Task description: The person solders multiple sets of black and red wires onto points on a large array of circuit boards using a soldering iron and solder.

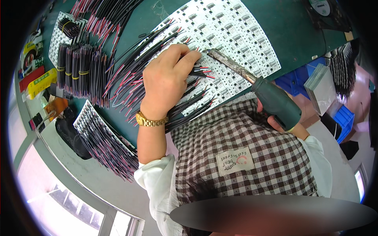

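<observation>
Far to the left of our left hand [167,78] we see the bundled black wires [75,70], tied with yellow bands, lying on the green table [283,27]. Nearer, just left of the wrist and its gold watch [151,120], loose red-and-black wire pairs [126,80] fan out. Another stack of wired panels [104,143] sits below and left of that hand.

Our left hand is clenched down, thumb and fingertips pinching a wire pair [199,70] flat against the white circuit panel [232,35]; the stripped red and black ends stick out just right of the fingers. Touching or nearly touching the panel right beside those fingertips is the tip of the soldering iron [232,67], its crusted metal shaft slanting down and to the right. Our right hand [281,122] is closed around the iron's dark green handle, mostly hidden behind it.

To do this joint well, we judge we should keep the wire end pressed still on its pad, hold our fingers back from the hot shaft, lay the tip on wire and pad together, and not lift our hold until the solder sets. Beyond the right hand lie blue bins [342,118] and a grey stack of plates [323,86].
</observation>
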`<state>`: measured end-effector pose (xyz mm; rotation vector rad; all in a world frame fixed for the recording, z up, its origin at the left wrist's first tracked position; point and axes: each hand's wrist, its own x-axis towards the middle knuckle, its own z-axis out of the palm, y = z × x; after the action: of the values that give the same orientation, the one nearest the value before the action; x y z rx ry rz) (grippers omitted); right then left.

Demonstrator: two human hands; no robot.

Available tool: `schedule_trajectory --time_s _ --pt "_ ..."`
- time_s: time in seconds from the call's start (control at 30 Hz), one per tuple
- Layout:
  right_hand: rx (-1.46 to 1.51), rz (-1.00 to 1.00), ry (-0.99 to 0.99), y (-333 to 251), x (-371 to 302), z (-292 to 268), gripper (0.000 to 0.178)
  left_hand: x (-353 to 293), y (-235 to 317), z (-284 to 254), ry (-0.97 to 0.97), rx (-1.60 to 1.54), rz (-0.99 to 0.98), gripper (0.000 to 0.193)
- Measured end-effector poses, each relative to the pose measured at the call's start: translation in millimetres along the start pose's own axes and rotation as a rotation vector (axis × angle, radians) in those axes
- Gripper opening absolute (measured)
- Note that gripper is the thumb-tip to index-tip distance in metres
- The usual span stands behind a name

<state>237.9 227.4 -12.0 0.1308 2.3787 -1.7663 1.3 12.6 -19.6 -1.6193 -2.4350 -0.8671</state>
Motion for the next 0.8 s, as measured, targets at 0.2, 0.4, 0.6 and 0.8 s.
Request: schedule_trajectory --time_s 0.2,0.4,0.6,0.8 --pt "-0.079 -0.064 0.029 9 -4 -1 0.044 0 -1 3 -0.002 0.003 0.003 0.025" --pt "0.224 0.193 0.128 -29 3 -1 0.075 -1 0 -5 -0.026 0.005 0.009 0.024" --pt "0.214 0.147 0.135 -20 -6 -9 0.08 -4 19 -40 0.152 -0.159 -0.057 0.038" --pt "0.104 -0.056 0.133 -1 -3 0 0.079 -9 33 -23 -0.086 0.046 -0.131 0.028"
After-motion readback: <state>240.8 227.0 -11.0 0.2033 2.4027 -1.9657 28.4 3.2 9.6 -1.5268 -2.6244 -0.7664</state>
